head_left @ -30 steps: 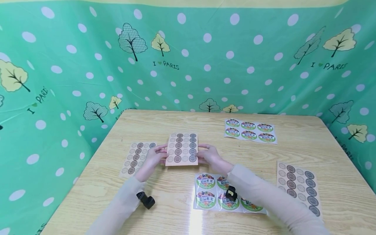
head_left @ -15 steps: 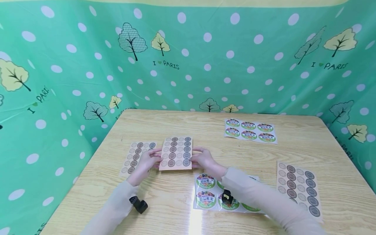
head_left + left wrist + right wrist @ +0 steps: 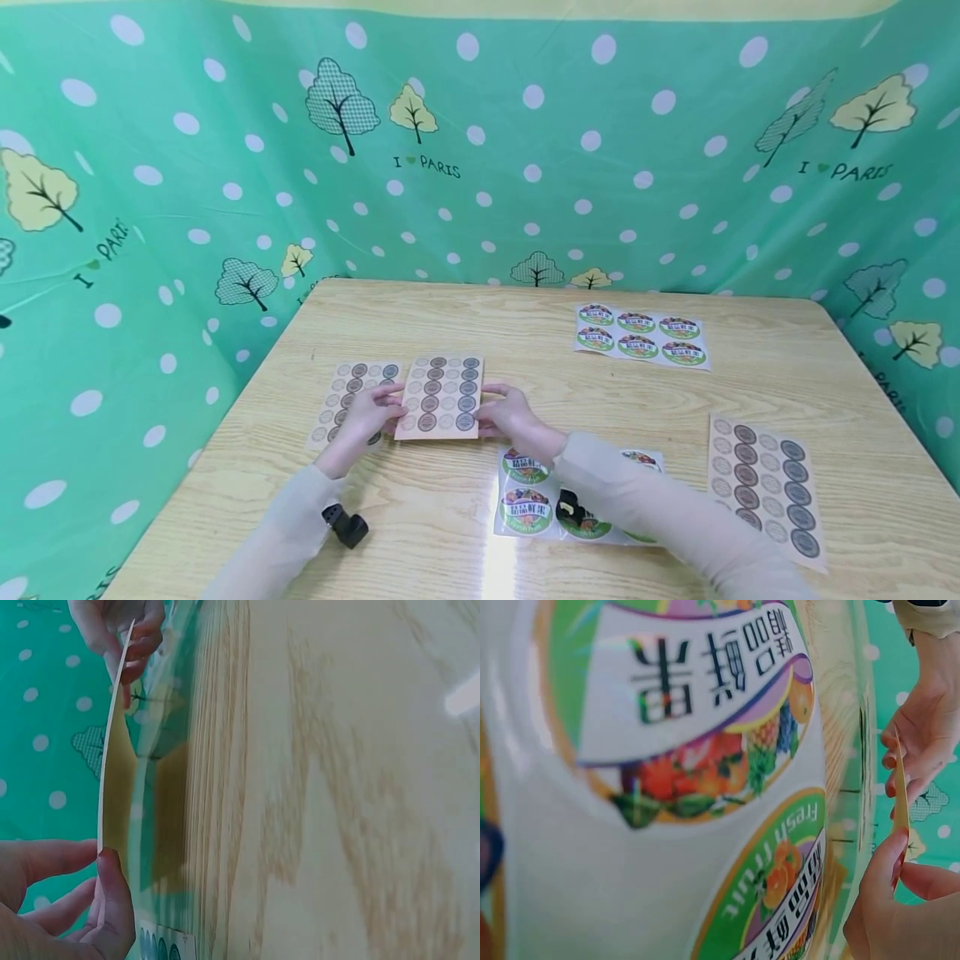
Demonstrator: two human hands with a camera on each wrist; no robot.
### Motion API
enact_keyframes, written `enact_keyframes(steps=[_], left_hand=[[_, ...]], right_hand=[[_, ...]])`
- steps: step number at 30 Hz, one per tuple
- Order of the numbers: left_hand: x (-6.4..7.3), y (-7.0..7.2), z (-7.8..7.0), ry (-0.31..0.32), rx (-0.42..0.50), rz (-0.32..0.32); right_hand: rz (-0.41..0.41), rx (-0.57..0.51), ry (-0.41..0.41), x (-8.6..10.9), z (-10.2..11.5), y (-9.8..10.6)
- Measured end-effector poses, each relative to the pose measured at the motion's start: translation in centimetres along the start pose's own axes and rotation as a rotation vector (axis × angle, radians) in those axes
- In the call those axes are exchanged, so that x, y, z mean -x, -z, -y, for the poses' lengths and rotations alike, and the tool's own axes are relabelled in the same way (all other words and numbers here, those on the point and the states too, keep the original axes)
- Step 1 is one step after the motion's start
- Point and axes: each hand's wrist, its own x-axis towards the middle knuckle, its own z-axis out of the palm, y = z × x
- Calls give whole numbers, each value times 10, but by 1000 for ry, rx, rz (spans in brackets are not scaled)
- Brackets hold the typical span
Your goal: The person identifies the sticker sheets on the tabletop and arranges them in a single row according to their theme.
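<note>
With left fingers (image 3: 56,861) and right fingers (image 3: 883,866) we pinch opposite edges of the brown sticker sheet (image 3: 440,400); squeezing too hard could buckle it between them

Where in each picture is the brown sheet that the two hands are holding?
Head: the sheet is just left of centre, between the left hand and right hand.
Left wrist: the sheet, nearly edge-on, towards the left.
Right wrist: the sheet, a thin strip near the right.
Shared landmark: green dotted cloth.
</note>
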Motion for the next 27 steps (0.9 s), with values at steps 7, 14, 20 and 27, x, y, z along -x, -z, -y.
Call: enact_keyframes(steps=[7, 14, 20, 27], left_hand=[[-1, 5, 7, -33, -4, 22], [-2, 8, 9, -1, -23, 38], [-2, 8, 9, 20, -50, 25], [-2, 8, 10, 7, -113, 1]], right_hand=[[28, -7, -9, -1, -2, -3], [43, 17, -13, -1, -3, -6], [46, 32, -24, -3, -4, -8], [42, 48, -42, -4, -3, -12]])
